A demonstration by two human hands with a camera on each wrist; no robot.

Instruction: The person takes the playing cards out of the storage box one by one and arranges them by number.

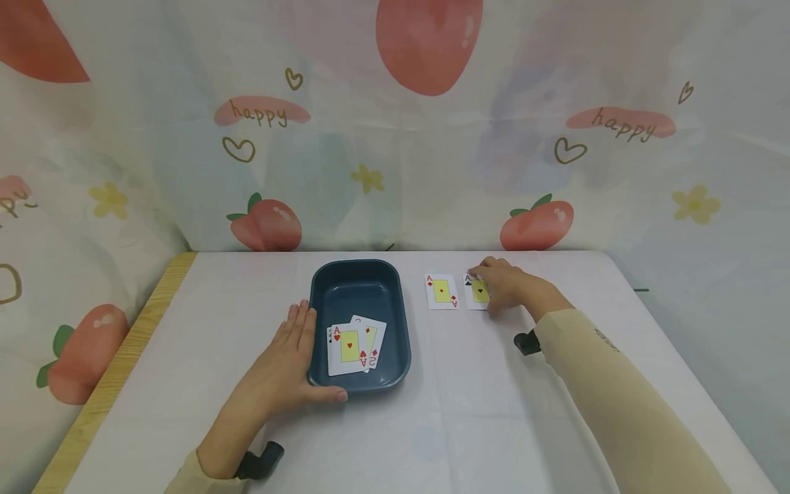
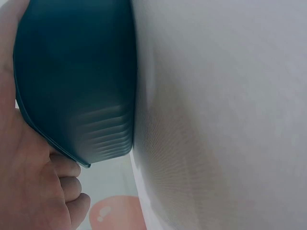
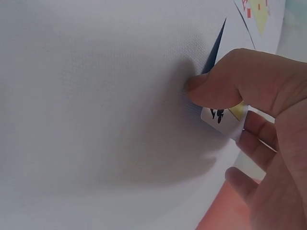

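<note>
My left hand (image 1: 286,360) rests along the left side of a dark blue tray (image 1: 404,329), fingers straight and thumb at its front edge. In the left wrist view, that hand (image 2: 36,172) touches the tray's rim beside its ribbed outer wall (image 2: 100,129). Inside the tray lie overlapping playing cards, an ace of hearts (image 1: 349,348) on top. My right hand (image 1: 509,285) pinches an ace of clubs (image 1: 477,296) by its right side. The right wrist view shows this card (image 3: 221,120) between thumb and fingers, one edge raised off the cloth.
An ace of diamonds (image 1: 441,292) lies face up between the tray and the right hand. White cloth (image 1: 444,425) covers the table, with a wooden edge (image 1: 117,363) showing at the left. A printed fruit-pattern curtain (image 1: 420,171) hangs behind.
</note>
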